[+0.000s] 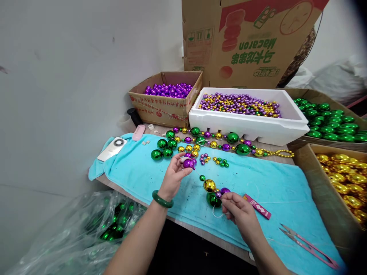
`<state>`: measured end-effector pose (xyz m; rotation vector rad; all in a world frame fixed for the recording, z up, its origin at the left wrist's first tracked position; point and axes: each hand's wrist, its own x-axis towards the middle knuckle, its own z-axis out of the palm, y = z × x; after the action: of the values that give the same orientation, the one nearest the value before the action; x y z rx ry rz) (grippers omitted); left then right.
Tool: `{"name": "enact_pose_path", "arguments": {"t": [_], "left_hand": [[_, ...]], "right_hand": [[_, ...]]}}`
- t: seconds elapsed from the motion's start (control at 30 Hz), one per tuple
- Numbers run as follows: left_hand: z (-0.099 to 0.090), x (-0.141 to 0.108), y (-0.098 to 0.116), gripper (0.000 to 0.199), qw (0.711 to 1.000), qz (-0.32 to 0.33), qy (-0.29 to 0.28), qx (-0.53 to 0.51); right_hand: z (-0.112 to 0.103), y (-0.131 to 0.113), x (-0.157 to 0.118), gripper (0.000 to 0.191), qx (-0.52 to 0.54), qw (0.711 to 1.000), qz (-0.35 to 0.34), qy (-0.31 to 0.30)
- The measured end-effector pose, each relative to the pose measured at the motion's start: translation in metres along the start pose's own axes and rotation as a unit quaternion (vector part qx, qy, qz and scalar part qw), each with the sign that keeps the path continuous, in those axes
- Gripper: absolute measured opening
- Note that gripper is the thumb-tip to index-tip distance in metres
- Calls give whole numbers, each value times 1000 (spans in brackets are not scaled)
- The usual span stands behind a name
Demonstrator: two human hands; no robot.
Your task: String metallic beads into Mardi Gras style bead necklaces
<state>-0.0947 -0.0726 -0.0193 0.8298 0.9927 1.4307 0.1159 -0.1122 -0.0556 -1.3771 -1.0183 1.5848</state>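
My left hand (174, 173), with a dark green bangle (162, 199) on its wrist, pinches a shiny purple bead (188, 163). A thin thread runs from that bead down to a small green bead (202, 178) and a gold bead (209, 185). My right hand (236, 208) is closed at the lower end of this string, fingertips by a small purple bead (218, 194). A large green bead (213, 199) hangs beside them, and a loop of thread shows below it. Loose green beads (162, 143), gold beads (188, 149) and small bead clusters (204, 159) lie beyond my hands.
A turquoise towel (258, 229) covers the table. Pink thread snips (309, 246) and a magenta packet (257, 206) lie at right. Finished-looking bead strands (226, 147) stretch before a white foam box (246, 126). Cardboard boxes of purple (160, 110) and gold beads (344, 179) stand around; a phone (112, 149) lies left.
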Motion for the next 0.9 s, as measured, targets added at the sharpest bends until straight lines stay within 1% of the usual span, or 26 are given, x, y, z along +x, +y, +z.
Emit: {"name": "enact_pose_path", "arguments": {"t": [0.07, 0.13, 0.23, 0.3, 0.53, 0.67, 0.77, 0.9], "left_hand": [[1, -2, 3, 56, 999, 33, -12, 31], [1, -4, 8, 57, 997, 49, -33, 45], [3, -7, 15, 57, 996, 48, -66, 43], [5, -10, 19, 55, 996, 41, -73, 34], [8, -14, 20, 39, 999, 25, -39, 10], [6, -13, 19, 40, 1000, 8, -17, -11], [6, -12, 18, 39, 1000, 10, -5, -11], [6, -12, 15, 37, 1000, 11, -7, 0]], "right_hand": [[-1, 1, 1, 38, -4, 1000, -10, -1], [-4, 3, 2, 38, -10, 1000, -22, -6], [-7, 4, 4, 37, -16, 999, -39, -11], [-8, 5, 5, 36, -17, 999, -44, -18], [-1, 6, 3, 37, 6, 999, -28, -43], [-1, 6, 2, 35, 5, 998, -30, -48], [0, 6, 2, 35, 6, 998, -30, -47], [1, 7, 3, 36, 11, 999, -26, -47]]}}
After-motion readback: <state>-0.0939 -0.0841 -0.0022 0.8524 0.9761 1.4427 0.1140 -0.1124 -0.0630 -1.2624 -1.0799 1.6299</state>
